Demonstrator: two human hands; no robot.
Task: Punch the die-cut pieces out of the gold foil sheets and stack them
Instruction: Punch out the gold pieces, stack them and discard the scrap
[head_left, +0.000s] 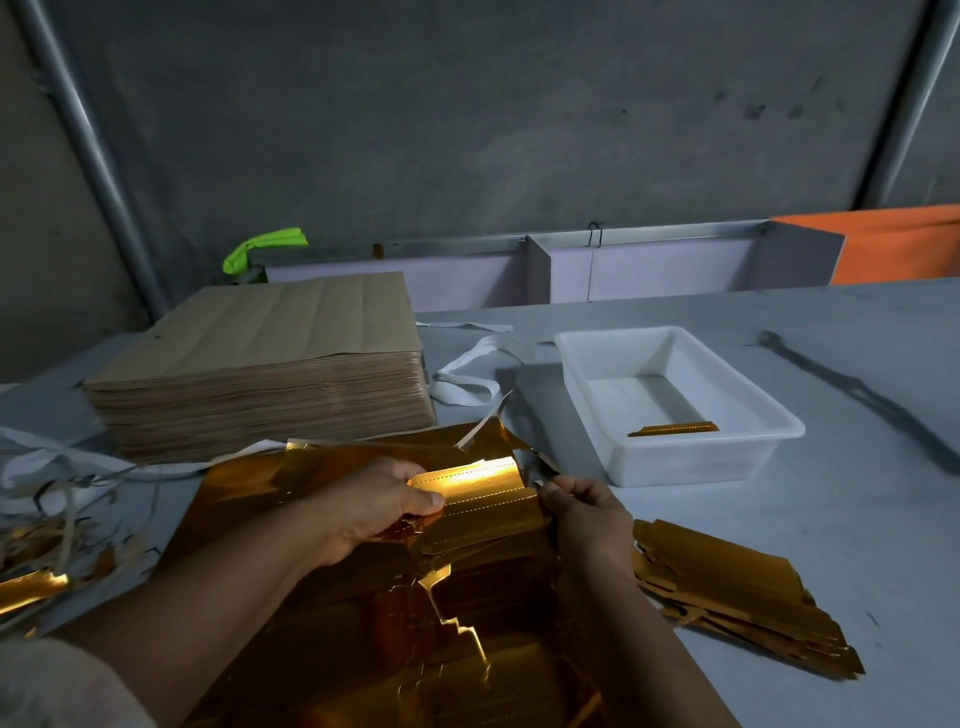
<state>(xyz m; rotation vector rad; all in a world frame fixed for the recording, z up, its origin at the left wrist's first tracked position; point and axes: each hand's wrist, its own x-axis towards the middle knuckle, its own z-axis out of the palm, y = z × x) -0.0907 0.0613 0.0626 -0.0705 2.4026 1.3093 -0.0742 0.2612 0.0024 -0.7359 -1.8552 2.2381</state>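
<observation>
A gold foil sheet (322, 597) lies on the table in front of me, torn open in its middle. My left hand (374, 506) grips a die-cut gold piece (478, 488) with dotted score lines by its left end, thumb on top. At the piece's right end my right hand (587, 512) pinches the foil edge. A loose stack of punched gold pieces (737, 597) lies to the right of my right forearm. One more gold piece (675, 429) rests inside the white plastic tray (691, 457).
A thick stack of brown paper sheets (265, 364) stands at the back left. White straps (467, 374) lie between it and the tray. Foil and paper scraps (47, 561) litter the left edge. A dark streak (857, 400) marks the table at the right.
</observation>
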